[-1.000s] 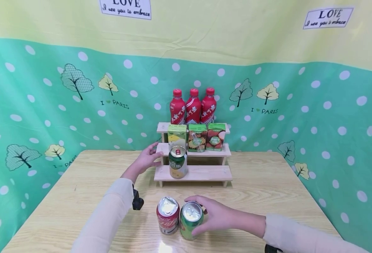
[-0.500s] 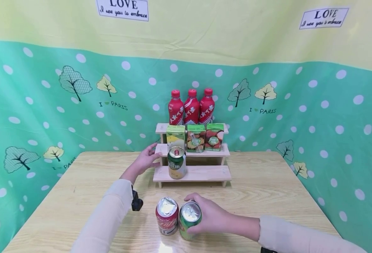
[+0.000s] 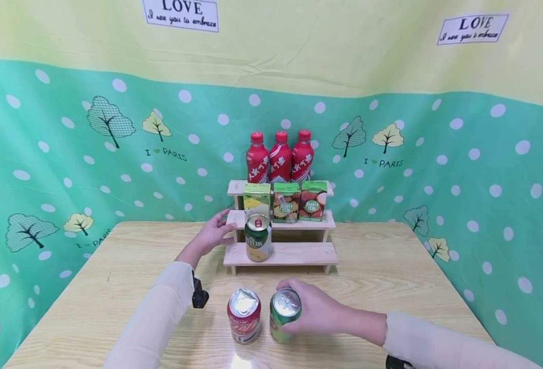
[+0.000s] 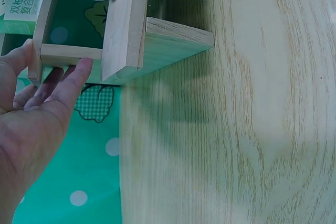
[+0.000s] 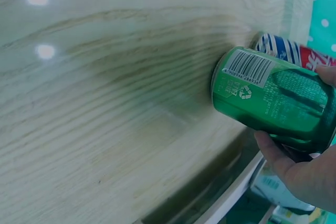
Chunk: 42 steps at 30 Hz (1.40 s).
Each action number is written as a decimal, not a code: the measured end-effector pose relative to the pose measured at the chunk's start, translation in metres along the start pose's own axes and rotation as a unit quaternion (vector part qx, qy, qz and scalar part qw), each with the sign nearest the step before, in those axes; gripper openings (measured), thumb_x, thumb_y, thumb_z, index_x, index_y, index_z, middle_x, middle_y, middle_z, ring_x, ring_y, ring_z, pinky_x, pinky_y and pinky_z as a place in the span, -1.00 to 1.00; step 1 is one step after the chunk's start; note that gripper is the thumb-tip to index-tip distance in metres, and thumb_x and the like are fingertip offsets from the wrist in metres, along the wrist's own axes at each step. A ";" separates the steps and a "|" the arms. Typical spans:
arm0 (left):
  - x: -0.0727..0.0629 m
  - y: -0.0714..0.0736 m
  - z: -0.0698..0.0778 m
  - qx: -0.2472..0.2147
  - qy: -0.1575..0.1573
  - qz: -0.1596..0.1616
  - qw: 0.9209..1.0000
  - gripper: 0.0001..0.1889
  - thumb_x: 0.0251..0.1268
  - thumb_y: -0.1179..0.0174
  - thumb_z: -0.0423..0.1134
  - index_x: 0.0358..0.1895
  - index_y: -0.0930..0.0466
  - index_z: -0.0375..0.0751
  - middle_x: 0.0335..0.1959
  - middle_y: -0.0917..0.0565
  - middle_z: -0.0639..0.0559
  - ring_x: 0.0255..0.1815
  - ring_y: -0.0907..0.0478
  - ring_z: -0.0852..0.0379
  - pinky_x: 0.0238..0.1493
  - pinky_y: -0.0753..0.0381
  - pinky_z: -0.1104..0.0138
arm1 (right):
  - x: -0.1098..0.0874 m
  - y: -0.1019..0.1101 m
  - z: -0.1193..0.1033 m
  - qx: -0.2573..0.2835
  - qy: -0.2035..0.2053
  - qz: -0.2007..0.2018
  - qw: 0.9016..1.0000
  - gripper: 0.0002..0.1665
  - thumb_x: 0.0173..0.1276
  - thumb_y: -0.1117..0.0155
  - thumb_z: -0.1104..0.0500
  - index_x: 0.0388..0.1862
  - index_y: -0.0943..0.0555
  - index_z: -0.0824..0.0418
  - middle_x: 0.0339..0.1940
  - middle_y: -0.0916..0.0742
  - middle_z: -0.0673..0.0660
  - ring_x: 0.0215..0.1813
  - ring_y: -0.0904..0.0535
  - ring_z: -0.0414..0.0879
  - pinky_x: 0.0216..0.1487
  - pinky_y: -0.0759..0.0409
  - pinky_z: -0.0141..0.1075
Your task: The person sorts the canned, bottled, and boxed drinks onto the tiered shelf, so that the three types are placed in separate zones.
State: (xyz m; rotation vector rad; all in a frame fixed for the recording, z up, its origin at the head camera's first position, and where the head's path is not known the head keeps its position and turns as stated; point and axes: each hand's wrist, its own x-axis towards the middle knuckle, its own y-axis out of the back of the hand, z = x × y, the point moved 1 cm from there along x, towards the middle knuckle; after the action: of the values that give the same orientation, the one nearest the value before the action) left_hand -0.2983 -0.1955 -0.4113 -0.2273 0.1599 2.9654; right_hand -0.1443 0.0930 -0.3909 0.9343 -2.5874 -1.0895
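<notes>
My right hand (image 3: 317, 310) grips a green drink can (image 3: 278, 312) round its side, thumb in front and fingers behind. In the right wrist view the can (image 5: 262, 98) shows its barcode, tilted in that picture. A narrow gap to its left separates it from a red soda can (image 3: 245, 320) standing on the table. My left hand (image 3: 212, 233) holds the left end of a three-tier wooden rack (image 3: 304, 252), thumb at the middle board and fingertips at the side support. A dark green and white can (image 3: 258, 241) stands on the bottom tier's left part.
Three red bottles (image 3: 280, 159) line the top tier. Three juice boxes (image 3: 286, 202) stand on the middle tier, the left one partly hidden by the can below. Behind the wooden table (image 3: 373, 277) hangs a green and yellow curtain (image 3: 271, 110).
The green can, in my right hand's grip, has moved right and slightly back, away from the red can. My left hand stays at the rack's end.
</notes>
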 end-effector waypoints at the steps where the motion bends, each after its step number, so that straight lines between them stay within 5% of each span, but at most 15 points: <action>1: 0.000 0.000 0.000 0.000 0.000 0.000 1.000 -0.30 0.43 0.03 -0.29 0.51 0.20 -0.07 0.45 0.01 -0.38 0.39 -0.17 -0.31 0.23 -0.49 -0.04 | 0.000 0.002 0.001 -0.002 -0.002 0.002 1.000 -0.18 -0.16 -0.56 0.03 0.12 -0.38 -0.01 -0.04 -0.59 -0.15 0.06 -0.52 -0.20 0.08 -0.56 -0.34; 21: -0.003 -0.002 0.001 0.000 0.001 0.001 1.000 -0.29 0.43 0.04 -0.30 0.51 0.21 -0.07 0.46 0.05 -0.38 0.40 -0.14 -0.32 0.24 -0.49 -0.02 | 0.009 0.047 0.004 0.014 0.014 0.033 0.999 -0.21 -0.10 -0.54 0.19 0.13 -0.36 0.10 -0.01 -0.62 0.00 0.08 -0.54 -0.09 0.13 -0.59 -0.17; 42: -0.001 0.000 0.000 -0.001 0.003 0.002 1.000 -0.29 0.42 0.01 -0.28 0.51 0.20 -0.04 0.47 0.04 -0.36 0.40 -0.15 -0.30 0.23 -0.49 -0.01 | 0.057 0.092 0.012 -0.006 -0.011 0.068 0.998 -0.17 -0.08 -0.55 0.16 0.18 -0.35 0.06 0.03 -0.60 0.06 0.04 -0.55 -0.04 -0.02 -0.67 -0.23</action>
State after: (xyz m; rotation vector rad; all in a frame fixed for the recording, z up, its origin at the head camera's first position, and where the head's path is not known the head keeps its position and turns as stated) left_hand -0.2971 -0.1955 -0.4106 -0.2357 0.1575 2.9696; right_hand -0.2375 0.1138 -0.3393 0.7336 -2.6151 -1.0848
